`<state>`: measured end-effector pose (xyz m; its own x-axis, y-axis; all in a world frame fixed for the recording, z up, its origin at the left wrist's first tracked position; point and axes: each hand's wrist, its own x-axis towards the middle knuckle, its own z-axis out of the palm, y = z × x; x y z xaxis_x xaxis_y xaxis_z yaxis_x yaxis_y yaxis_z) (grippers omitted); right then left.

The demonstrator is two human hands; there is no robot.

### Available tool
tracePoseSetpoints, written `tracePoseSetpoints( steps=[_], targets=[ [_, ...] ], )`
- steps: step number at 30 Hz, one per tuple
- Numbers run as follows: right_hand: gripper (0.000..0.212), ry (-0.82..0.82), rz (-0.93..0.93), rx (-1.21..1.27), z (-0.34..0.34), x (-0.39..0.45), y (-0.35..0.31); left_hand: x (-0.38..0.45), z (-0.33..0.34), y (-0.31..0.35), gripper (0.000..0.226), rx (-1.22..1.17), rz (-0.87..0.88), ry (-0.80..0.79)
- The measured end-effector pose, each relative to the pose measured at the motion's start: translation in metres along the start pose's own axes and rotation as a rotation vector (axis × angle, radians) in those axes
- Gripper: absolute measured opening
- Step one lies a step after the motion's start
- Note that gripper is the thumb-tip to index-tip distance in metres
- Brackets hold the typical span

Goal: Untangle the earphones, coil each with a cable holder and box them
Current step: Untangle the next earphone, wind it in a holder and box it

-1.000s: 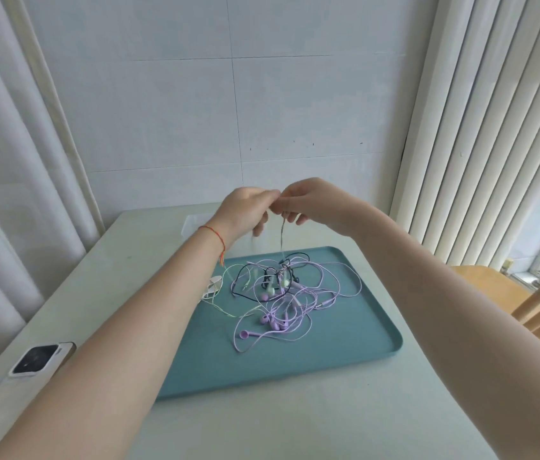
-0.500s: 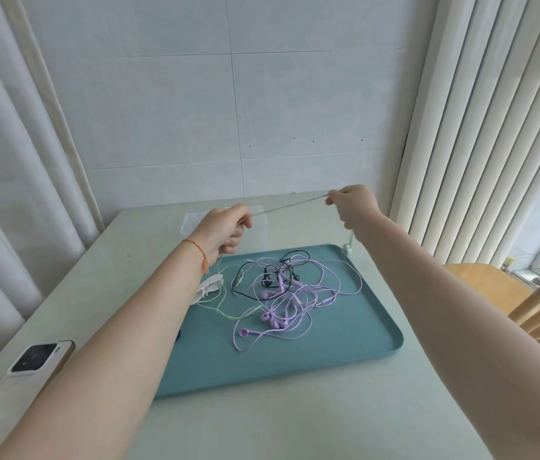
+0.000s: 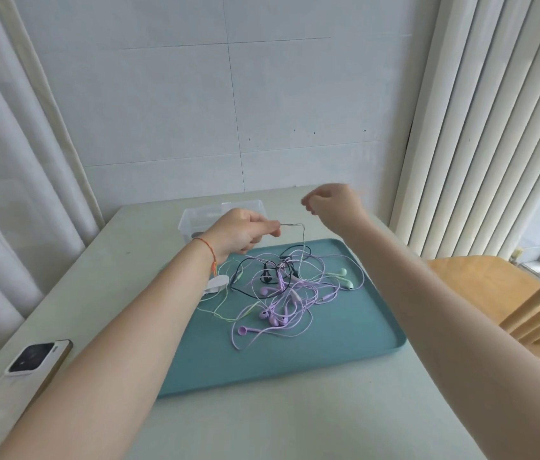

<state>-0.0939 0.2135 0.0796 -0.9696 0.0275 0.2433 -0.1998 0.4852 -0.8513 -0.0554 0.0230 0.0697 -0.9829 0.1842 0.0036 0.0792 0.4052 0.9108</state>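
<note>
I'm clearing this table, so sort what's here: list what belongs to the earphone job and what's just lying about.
Part of the job:
- tangle of purple, pale green and black wired earphones
- pale green cable pinched by the left hand
- clear plastic box
- white cable holder
- teal plastic tray

Lying about:
- white smartphone
- wooden chair

No readable text anywhere.

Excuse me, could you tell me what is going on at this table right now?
A person is untangling earphones. Their left hand pinches a thin pale green cable that runs down into a knot of purple, black and green earphones lying on a teal plastic tray. Their right hand is raised with curled fingers and appears to hold nothing. A clear plastic box waits behind the tray.
</note>
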Motion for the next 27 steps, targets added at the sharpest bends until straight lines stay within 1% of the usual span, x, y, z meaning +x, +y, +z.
tracePoseSetpoints(
  steps=[2, 3, 6, 9, 11, 13, 14, 16, 17, 18, 19, 21, 23, 25, 27],
  targets=[
    [0.025, -0.187, -0.069, 0.125, 0.009, -0.012, -0.016, 0.001, 0.006, 0.006, 0.026, 0.035, 0.006, -0.025],
    [0.023, -0.267, -0.084, 0.150, 0.014, -0.016, -0.021, 0.002, 0.009, 0.008, 0.028, 0.048, 0.009, -0.030],
    [0.019, -0.376, -0.057, 0.062, 0.020, -0.024, -0.025, 0.007, 0.013, 0.011, 0.032, 0.106, 0.017, 0.026],
    [0.033, -0.459, -0.008, -0.057, 0.012, -0.025, -0.023, 0.012, 0.007, 0.008, 0.034, 0.171, 0.066, 0.081],
    [0.038, -0.454, -0.005, -0.131, 0.004, -0.024, -0.020, 0.011, 0.001, 0.005, 0.033, 0.156, 0.073, 0.079],
    [0.035, -0.411, -0.011, -0.130, -0.005, -0.020, -0.015, 0.010, -0.008, 0.004, 0.030, 0.057, 0.051, 0.114],
    [0.033, -0.363, -0.006, -0.086, -0.009, -0.017, -0.010, 0.009, -0.014, 0.004, 0.028, -0.023, 0.036, 0.155],
    [0.029, -0.176, 0.050, 0.000, -0.016, -0.008, 0.000, 0.008, -0.025, 0.004, 0.021, -0.155, 0.013, 0.255],
    [0.028, -0.073, 0.083, -0.004, -0.019, -0.003, 0.005, 0.007, -0.030, 0.004, 0.017, -0.186, 0.013, 0.296],
    [0.027, -0.007, 0.109, -0.038, -0.022, 0.000, 0.009, 0.006, -0.033, 0.003, 0.016, -0.204, 0.019, 0.324],
    [0.025, 0.011, 0.128, -0.095, -0.024, 0.002, 0.012, 0.005, -0.035, 0.004, 0.017, -0.216, 0.025, 0.338],
    [0.021, -0.044, 0.131, -0.213, -0.022, 0.002, 0.010, 0.005, -0.033, 0.006, 0.016, -0.216, 0.034, 0.320],
    [0.027, -0.094, 0.069, -0.229, -0.015, -0.002, 0.000, 0.003, -0.026, 0.011, 0.015, -0.178, 0.048, 0.217],
    [0.031, -0.128, -0.044, -0.147, -0.006, -0.011, -0.018, 0.002, -0.015, 0.015, 0.017, -0.107, 0.068, 0.085],
    [0.030, -0.235, -0.099, -0.011, 0.004, -0.020, -0.035, 0.001, -0.004, 0.018, 0.021, -0.061, 0.075, 0.017]
  ],
)
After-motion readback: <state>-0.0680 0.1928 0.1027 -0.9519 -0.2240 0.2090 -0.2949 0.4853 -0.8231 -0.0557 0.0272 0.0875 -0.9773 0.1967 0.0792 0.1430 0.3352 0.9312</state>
